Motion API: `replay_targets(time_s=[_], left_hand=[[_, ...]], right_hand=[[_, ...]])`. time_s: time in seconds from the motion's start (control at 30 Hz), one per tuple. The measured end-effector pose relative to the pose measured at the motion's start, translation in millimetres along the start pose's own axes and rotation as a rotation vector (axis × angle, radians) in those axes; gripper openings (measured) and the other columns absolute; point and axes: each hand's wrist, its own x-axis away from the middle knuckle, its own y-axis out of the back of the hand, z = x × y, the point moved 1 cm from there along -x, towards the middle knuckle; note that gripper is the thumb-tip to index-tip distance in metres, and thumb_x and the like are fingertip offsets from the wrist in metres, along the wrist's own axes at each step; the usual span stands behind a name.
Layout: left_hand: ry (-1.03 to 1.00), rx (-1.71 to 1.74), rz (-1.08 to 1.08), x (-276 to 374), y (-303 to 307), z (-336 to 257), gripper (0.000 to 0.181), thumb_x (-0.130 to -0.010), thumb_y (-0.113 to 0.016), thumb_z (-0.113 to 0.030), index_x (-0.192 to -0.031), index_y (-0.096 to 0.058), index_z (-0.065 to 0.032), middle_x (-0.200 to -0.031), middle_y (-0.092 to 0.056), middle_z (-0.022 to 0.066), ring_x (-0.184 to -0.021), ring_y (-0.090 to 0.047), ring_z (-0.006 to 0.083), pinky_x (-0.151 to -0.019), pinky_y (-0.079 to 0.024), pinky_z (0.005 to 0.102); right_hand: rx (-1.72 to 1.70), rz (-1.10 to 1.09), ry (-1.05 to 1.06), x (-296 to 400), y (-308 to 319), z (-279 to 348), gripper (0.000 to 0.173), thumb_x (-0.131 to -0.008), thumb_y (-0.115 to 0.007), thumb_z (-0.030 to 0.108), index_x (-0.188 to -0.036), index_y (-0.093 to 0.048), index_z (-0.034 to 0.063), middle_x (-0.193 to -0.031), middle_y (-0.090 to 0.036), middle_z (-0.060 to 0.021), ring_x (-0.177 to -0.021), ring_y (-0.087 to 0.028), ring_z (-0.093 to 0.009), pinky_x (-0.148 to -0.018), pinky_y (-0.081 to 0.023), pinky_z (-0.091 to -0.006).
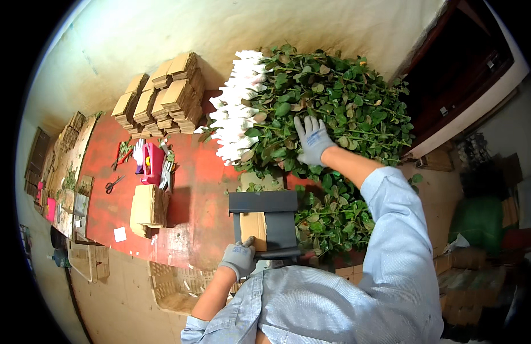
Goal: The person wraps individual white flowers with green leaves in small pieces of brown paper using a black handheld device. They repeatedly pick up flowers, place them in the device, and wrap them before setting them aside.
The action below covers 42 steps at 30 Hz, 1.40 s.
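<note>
My right hand (312, 141), in a grey glove, lies with fingers spread on a big heap of leafy green stems (347, 103). White mesh sleeves (239, 112) cover the heads at the heap's left end. Near the table's front edge my left hand (239, 259), gloved too, rests at the lower end of a strip of brown cardboard (253, 228); whether its fingers grip the strip cannot be told. The strip lies in a dark grey tray-like stand (281, 228). More leafy stems (334, 217) lie right of the stand.
Stacks of cardboard pieces (162, 96) stand at the back left of the red table (205, 215). Nearer are another cardboard stack (149, 206), a pink holder (153, 163), black scissors (114, 184) and red-handled pruning shears (121, 157). A plastic crate (175, 288) sits below the front edge.
</note>
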Motion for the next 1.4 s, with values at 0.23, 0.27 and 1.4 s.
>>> replay_targets(time_s=[0.23, 0.27, 1.4], left_hand=[[-0.004, 0.010, -0.002, -1, 2, -1, 0.034, -0.093, -0.059, -0.031, -0.112, -0.072, -0.0069, -0.153, -0.052, 0.0155, -0.114, -0.066, 0.0367, -0.090, -0.053, 0.0469], [0.004, -0.001, 0.008, 1, -3, 1, 0.037, -0.095, -0.058, -0.035, -0.114, -0.072, -0.0063, -0.152, -0.053, 0.0156, -0.115, -0.066, 0.0378, -0.091, -0.053, 0.0473], [0.011, 0.027, 0.033, 0, 1, 1, 0.043, -0.092, -0.061, -0.033, -0.127, -0.065, -0.0068, -0.153, -0.051, 0.0178, -0.116, -0.065, 0.0392, -0.093, -0.052, 0.0481]], right_hand=[[0.243, -0.321, -0.004, -12, -45, -19, 0.087, -0.090, -0.060, 0.024, -0.163, -0.018, 0.0016, -0.154, -0.039, -0.0251, -0.139, -0.039, -0.043, -0.119, -0.024, -0.0566], [0.228, -0.325, 0.007, -19, -46, -17, 0.085, -0.090, -0.059, 0.024, -0.162, -0.019, 0.0018, -0.152, -0.040, -0.0241, -0.138, -0.041, -0.042, -0.118, -0.025, -0.0560], [-0.127, -0.024, -0.017, -84, 95, -129, 0.084, -0.083, -0.070, 0.014, -0.157, -0.031, 0.0083, -0.144, -0.051, -0.0244, -0.129, -0.056, -0.040, -0.107, -0.049, -0.0433]])
